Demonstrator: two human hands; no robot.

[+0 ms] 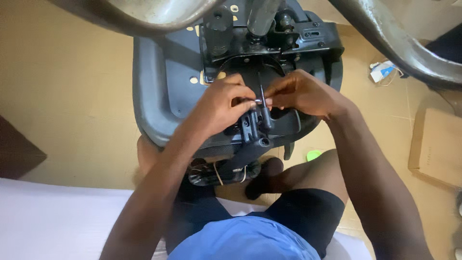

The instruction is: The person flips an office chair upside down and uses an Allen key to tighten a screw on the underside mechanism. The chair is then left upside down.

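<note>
While the upturned office chair seat (159,82) lies underside-up on the tan floor (62,86), the person sits over it with knees apart, both hands meeting at the middle of the frame. At far left, a dark shape (17,149) cuts into the floor and a white sheet (53,216) covers the near corner. The left hand (221,103) curls in from the left, fingertips pinched on a small metal piece where it meets the thin dark tool shaft (261,96); what that piece is, a screw or a bit, is too small to tell. Just below the fingers, the black bracket (255,127) stands against the seat's rear edge, and a black arm part bound with a rubber band (224,173) rests near the knees. Above, the black tilt mechanism plate (269,38) is fixed to the seat pan, with chrome base legs (399,43) sweeping overhead. The right hand (298,91) comes in from the right, fingers closed in a pinch on the same small piece, touching the left fingertips. Risk as judged: both grips are fingertip-only, so a slip could drop the piece into the mechanism or onto the floor; the shaft could skid off and nick a finger. Further right, a green cap (314,155), a white-blue wrapper (382,71) and a flat cardboard piece (435,144) lie on the floor.
</note>
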